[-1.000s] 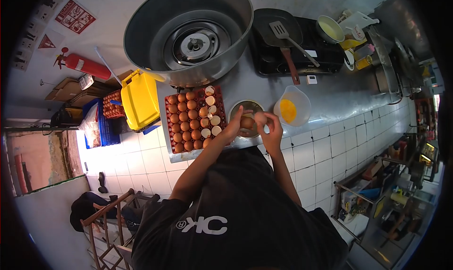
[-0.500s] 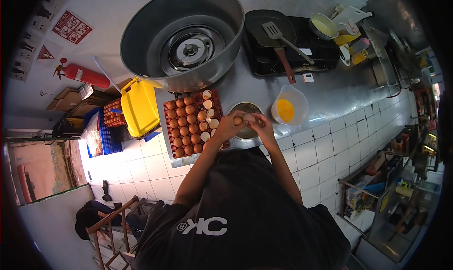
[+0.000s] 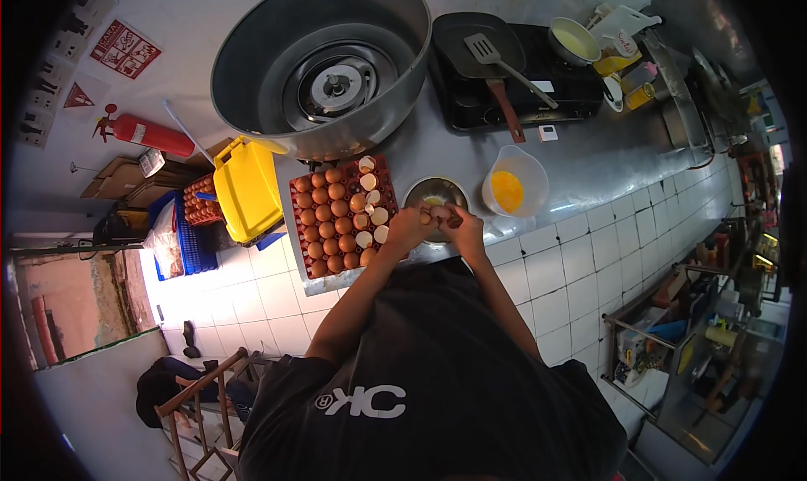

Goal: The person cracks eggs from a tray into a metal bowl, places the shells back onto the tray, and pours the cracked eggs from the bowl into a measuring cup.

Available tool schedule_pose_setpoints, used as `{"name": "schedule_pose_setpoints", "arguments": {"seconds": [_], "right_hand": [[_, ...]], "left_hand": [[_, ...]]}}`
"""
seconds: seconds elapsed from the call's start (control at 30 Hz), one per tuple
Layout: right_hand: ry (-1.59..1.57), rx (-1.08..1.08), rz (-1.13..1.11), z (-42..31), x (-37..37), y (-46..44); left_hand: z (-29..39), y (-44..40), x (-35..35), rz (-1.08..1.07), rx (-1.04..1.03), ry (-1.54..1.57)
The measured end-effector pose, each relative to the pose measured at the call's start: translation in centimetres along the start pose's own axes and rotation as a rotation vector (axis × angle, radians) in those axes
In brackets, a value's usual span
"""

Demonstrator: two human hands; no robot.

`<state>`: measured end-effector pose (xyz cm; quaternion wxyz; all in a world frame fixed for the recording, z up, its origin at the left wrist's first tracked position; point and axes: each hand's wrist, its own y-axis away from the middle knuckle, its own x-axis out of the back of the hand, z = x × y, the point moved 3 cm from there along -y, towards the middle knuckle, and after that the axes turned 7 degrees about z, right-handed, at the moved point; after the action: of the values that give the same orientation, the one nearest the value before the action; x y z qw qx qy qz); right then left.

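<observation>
Over a round metal bowl (image 3: 435,183), my left hand (image 3: 407,229) and my right hand (image 3: 466,231) meet, fingers closed around egg pieces (image 3: 438,214) that look cracked apart. Something pale lies inside the bowl, partly hidden by my fingers. To the left, a red tray (image 3: 382,176) bears several brown eggs (image 3: 324,213) in rows, with several empty shell halves (image 3: 380,216) along its right side. On the right stands a translucent jug (image 3: 535,183) containing orange-yellow egg yolk (image 3: 507,192).
A large metal drum (image 3: 244,86) stands behind the tray. Behind the jug are a black stove (image 3: 572,94), a square pan (image 3: 458,44) and a spatula (image 3: 513,69). A yellow bin (image 3: 249,191) adjoins the counter; a person (image 3: 160,388) is at lower left.
My hands first held two whole-looking eggs apart, then brought them together. Now the egg between my fingers appears broken, over the bowl. The view has shifted slightly.
</observation>
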<state>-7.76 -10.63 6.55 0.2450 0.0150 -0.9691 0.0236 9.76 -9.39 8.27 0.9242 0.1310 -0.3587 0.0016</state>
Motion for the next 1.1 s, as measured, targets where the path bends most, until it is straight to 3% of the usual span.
{"name": "schedule_pose_setpoints", "arguments": {"seconds": [0.2, 0.33, 0.43, 0.5, 0.6, 0.8, 0.9, 0.97, 1.03, 1.1], "right_hand": [[0.027, -0.006, 0.023, -0.8, 0.3, 0.2], [0.100, 0.131, 0.009, -1.7, 0.7, -0.1], [0.151, 0.264, 0.034, -3.0, 1.5, -0.3], [0.198, 0.320, 0.048, -3.6, 2.0, -0.4], [0.267, 0.411, 0.050, -4.1, 2.4, -0.5], [0.294, 0.510, 0.066, -5.2, 3.0, -0.7], [0.275, 0.453, 0.069, -5.0, 3.1, -0.4], [0.204, 0.270, 0.036, -3.7, 2.5, -0.5], [0.111, 0.283, 0.019, -3.5, 2.2, -0.4], [0.017, 0.302, -0.004, -3.4, 1.9, -0.3]], "left_hand": [[0.0, 0.3, -0.7, 0.081, -0.014, -0.028], [1.3, 0.5, 0.4, 0.112, -0.069, -0.109], [2.0, 0.5, 1.0, 0.208, -0.159, -0.162], [3.0, 0.8, 1.7, 0.461, -0.444, -0.170], [3.5, 0.9, 2.2, 0.489, -0.489, -0.189], [4.1, 1.4, 2.7, 0.484, -0.488, -0.187], [3.9, 1.3, 2.4, 0.450, -0.464, -0.178], [2.8, 1.1, 1.6, 0.412, -0.448, -0.156], [2.2, 1.2, 1.2, 0.377, -0.430, -0.135], [1.1, 1.1, 0.2, 0.119, -0.164, -0.067]]}}
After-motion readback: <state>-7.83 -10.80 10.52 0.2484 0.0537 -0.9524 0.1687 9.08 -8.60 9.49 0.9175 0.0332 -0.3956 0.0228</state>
